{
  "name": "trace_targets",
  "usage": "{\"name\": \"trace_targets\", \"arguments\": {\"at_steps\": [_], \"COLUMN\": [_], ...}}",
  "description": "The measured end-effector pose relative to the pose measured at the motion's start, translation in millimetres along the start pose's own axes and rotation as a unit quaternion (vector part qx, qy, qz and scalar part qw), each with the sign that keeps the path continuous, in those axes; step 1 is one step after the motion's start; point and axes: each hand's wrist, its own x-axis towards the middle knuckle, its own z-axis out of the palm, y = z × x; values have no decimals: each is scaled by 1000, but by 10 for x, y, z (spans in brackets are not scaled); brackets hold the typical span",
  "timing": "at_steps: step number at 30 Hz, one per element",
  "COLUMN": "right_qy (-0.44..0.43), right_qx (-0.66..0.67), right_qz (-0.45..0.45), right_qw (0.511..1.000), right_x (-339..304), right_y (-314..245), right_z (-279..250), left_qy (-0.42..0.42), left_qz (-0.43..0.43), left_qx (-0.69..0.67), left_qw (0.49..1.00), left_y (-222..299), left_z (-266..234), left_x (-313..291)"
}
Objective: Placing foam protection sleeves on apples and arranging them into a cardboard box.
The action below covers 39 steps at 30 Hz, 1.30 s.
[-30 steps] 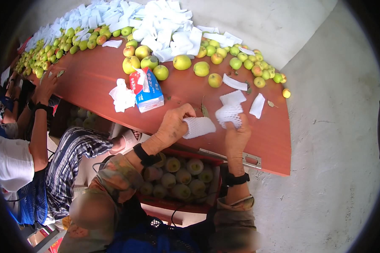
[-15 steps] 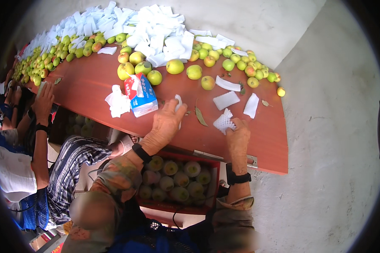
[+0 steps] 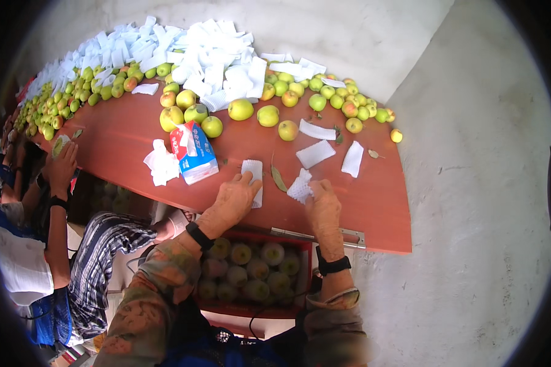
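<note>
My left hand (image 3: 234, 200) lies on a red-brown board (image 3: 373, 202) with its fingers on a white foam net sleeve (image 3: 253, 177). My right hand (image 3: 322, 205) grips another white foam net sleeve (image 3: 300, 186), crumpled in its fingers. A dry leaf (image 3: 278, 177) lies between the two hands. Green-yellow apples (image 3: 240, 110) sit a little farther up the board. Below my forearms stands a red crate (image 3: 257, 269) holding several apples wrapped in nets.
A blue and red tissue pack (image 3: 193, 153) and crumpled tissue (image 3: 161, 165) lie left of my hands. A heap of white foam sleeves (image 3: 214, 55) and many apples (image 3: 73, 92) fill the far side. Another person's hand (image 3: 61, 168) works at the left. A concrete wall (image 3: 490, 183) stands right.
My left hand has slid down the board and now rests on a flat sleeve. My right hand has closed on a crumpled sleeve. The view has shifted slightly.
</note>
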Motion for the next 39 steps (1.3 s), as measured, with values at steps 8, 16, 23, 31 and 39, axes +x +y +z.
{"name": "trace_targets", "arguments": {"at_steps": [8,16,23,31,39], "right_qy": [-24,-49,-75,-118,-77], "right_qx": [-57,-68,-104,-100,52], "right_qz": [0,31,-39,-19,93], "right_qw": [998,996,991,988,991], "right_x": [-59,-92,-165,-234,-98], "right_y": [85,24,28,30,113], "right_z": [-23,-13,23,79,-81], "left_qy": [-91,36,22,93,-55], "left_qz": [37,-62,59,94,47], "left_qx": [-195,-122,-73,77,-477], "left_qw": [976,990,995,988,876], "left_y": [-107,-86,-76,-134,46], "left_z": [-683,-649,-159,369,-457], "left_x": [-151,859,1713,2095,1410]}}
